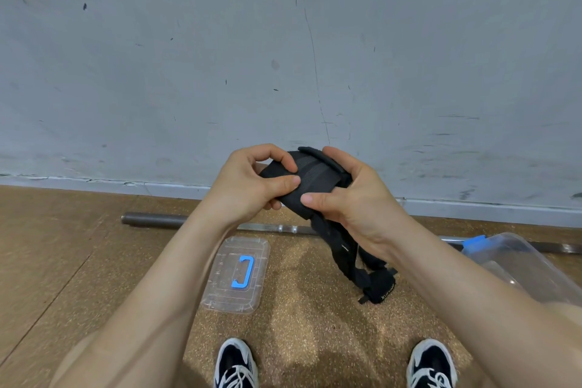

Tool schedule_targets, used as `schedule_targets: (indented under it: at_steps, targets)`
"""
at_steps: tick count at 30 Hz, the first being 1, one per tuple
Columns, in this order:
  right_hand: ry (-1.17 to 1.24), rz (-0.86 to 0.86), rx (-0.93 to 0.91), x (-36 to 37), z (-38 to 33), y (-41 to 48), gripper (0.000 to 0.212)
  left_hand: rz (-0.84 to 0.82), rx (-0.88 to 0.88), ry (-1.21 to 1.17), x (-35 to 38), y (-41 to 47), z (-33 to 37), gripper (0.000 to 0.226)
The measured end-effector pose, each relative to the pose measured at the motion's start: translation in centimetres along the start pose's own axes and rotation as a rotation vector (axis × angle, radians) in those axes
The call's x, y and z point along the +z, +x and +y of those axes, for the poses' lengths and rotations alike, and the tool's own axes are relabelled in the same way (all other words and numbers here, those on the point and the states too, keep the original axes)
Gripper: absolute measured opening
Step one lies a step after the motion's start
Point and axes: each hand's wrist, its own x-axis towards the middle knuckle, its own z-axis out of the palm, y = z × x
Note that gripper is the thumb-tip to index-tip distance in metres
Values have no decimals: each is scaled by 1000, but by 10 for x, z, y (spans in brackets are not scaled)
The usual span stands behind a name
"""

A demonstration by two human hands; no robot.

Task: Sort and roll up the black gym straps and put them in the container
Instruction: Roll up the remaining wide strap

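So, both hands up at chest height in front of the wall [283,57], w/ the black strap [315,181] held between them, well above the floor [299,324]. Left hand [248,186] pinches the strap's left edge btwn thumb and curled index finger. Right hand [352,198] grips it from the other side: thumb pressed on the front face, fingers curled round the back. The wide folded part runs on a diagonal, upper end towards the wall, lower end towards the person. From under the right hand the rest hangs, long axis approx vertical, twisted, and ends in a padded piece w/ white lettering. Can't tell if that end touches the floor, or if the twisted length is 1 strap or 2. Count: 1 strap bundle in hand. 1 clear container [519,264] on the floor at right, partly behind the right forearm, w/ 1 blue latch [475,243] on its near corner. 1 clear lid [220,293] lies flat on the floor below the left forearm, apart from the container, w/ 1 blue handle [244,272] on it. 1 metal bar [151,219] lies along the foot of the wall, running left to right. 2 black-and-white shoes [236,365] at the bottom edge.
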Motion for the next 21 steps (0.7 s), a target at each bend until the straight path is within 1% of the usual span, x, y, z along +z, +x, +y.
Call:
schedule_targets:
  at_steps: [3, 7, 10, 12, 15, 16, 19, 21]
  targets:
    - [-6, 2, -5, 0, -2, 0, 91, 28, -15, -22, 2, 0, 0, 12]
    - [15, -38, 8, -3, -6, -1, 90, 42, -35, -63, 1, 0, 0, 6]
    - [-8, -43, 7, -3, -7, 0, 87, 52, -41, -79, 2, 0, -1, 12]
    - [-32, -17, 6, -4, -9, 1, 82, 14, -46, -111, 1, -1, 0, 20]
    - [53, -17, 40, -6, -15, 1, 74, -175, -51, -237, -9, -3, 1, 26]
    - [84, -29, 56, -6, -16, 0, 71, -215, -49, -268, -12, -2, -1, 26]
    - [120, -47, 85, -5, -15, -2, 65, -211, -25, -245, -12, -1, -5, 15]
    - [144, -43, 80, -4, -14, -3, 62, -181, -17, -212, -7, 0, -6, 20]
